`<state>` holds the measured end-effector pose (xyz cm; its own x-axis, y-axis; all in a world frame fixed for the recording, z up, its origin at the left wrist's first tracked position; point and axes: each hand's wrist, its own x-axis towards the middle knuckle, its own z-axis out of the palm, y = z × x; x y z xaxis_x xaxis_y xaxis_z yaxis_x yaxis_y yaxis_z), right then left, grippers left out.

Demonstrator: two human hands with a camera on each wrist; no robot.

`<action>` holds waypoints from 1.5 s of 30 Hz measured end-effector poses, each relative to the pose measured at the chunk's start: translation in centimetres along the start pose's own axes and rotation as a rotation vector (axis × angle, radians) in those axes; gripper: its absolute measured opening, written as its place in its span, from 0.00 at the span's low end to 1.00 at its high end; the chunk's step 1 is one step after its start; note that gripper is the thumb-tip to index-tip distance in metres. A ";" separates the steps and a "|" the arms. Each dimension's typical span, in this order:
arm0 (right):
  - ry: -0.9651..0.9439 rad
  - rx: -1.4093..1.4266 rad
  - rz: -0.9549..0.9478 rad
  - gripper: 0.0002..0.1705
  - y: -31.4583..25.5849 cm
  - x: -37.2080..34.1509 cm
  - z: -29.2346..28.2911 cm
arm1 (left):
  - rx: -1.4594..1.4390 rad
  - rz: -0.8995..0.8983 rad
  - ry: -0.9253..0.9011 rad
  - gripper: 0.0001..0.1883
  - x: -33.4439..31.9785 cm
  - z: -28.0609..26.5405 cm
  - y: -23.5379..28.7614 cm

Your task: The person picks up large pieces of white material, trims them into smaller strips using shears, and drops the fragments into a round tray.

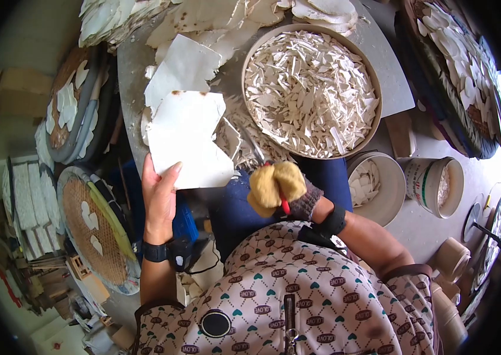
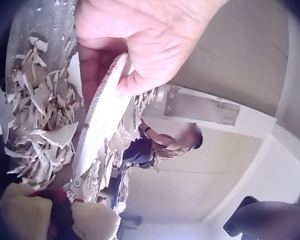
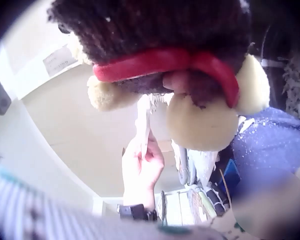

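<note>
In the head view my bare left hand (image 1: 160,192) pinches the lower left edge of a flat white sheet (image 1: 190,142), thumb on top. This sheet has a jagged right side and brown spots on its far edge. My right hand (image 1: 277,186), in a dark knit glove with yellow sponge pads, grips red-handled scissors (image 3: 145,62). Their metal blades (image 1: 255,148) point away from me, just right of the sheet. In the left wrist view the scissors' pivot (image 2: 76,184) shows by the sheet's lower end. White offcuts (image 2: 45,125) lie heaped beneath.
A round tray (image 1: 379,112) full of white chips (image 1: 309,89) stands at the table's right. More white sheets (image 1: 203,23) are piled behind. Two buckets (image 1: 393,186) with white pieces stand right of my legs. Woven trays (image 1: 108,248) flank both sides. Another person (image 2: 162,145) appears beyond.
</note>
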<state>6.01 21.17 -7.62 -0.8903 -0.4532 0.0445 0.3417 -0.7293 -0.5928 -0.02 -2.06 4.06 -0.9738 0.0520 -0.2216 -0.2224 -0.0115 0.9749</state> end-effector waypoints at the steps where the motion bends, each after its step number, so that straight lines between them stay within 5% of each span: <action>1: 0.081 -0.121 0.041 0.13 -0.1 0.0 -0.4 | 0.008 -0.001 -0.003 0.25 -0.2 -0.2 0.1; 2: 0.154 0.014 0.116 0.13 -0.2 -0.2 -0.5 | 0.008 -0.008 -0.013 0.25 -0.3 -0.3 0.1; 5: 0.072 -0.794 -0.085 0.14 -0.3 -0.1 0.2 | 0.008 -0.048 -0.025 0.26 -1.0 -0.3 0.0; 8: 0.060 -0.637 -0.129 0.13 0.3 0.9 -0.2 | 0.033 -0.093 -0.071 0.27 -1.6 -0.6 -0.4; 9: 0.092 -0.081 0.010 0.14 0.6 0.8 0.2 | 0.036 -0.106 -0.088 0.27 -1.7 -0.6 -0.4; 11: -0.004 -0.649 -0.172 0.14 0.3 0.9 -0.1 | 0.040 -0.132 -0.120 0.28 -1.8 -0.6 -0.4; 13: -0.092 -0.889 -0.170 0.15 -0.1 0.9 -0.7 | 0.052 -0.141 -0.176 0.29 -1.8 -0.7 -0.1; 17: -0.120 -0.236 0.118 0.18 -0.4 0.6 -0.8 | 0.000 -0.034 -0.074 0.29 -1.9 -0.7 -0.4; 20: -0.103 0.066 0.065 0.16 0.2 0.6 0.1 | -0.014 0.132 0.322 0.28 -2.6 0.5 -2.2; 24: -0.016 -0.126 0.090 0.14 0.2 0.7 0.2 | -0.081 0.249 0.401 0.34 -3.8 4.2 -3.0; 27: -0.057 -0.769 0.017 0.14 -0.9 0.8 0.4 | -0.082 0.193 0.324 0.36 -3.4 3.3 -3.8; 30: -0.054 0.507 0.123 0.14 -0.3 1.0 0.1 | -0.103 0.161 0.258 0.37 -2.6 2.7 -3.0; 33: -0.069 0.526 0.150 0.15 -0.2 0.9 -0.1 | -0.073 0.109 0.190 0.36 -2.1 1.8 -2.4; 38: -0.086 -0.515 -0.048 0.20 -0.1 0.3 -0.4 | -0.102 0.057 0.132 0.37 -1.2 1.0 -2.1; 42: -0.143 -0.569 -0.066 0.21 -1.1 0.2 0.3 | -0.008 0.032 0.177 0.36 -0.2 0.6 -2.2; 45: -0.082 -0.005 0.130 0.21 0.1 -0.2 -0.8 | 0.040 0.032 0.089 0.35 0.8 -0.5 -2.0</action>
<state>5.99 21.57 -8.35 -0.8107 -0.5845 0.0326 0.4510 -0.6590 -0.6019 -0.36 -2.50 1.92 -0.9811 -0.0369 -0.1899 -0.1910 0.0279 0.9812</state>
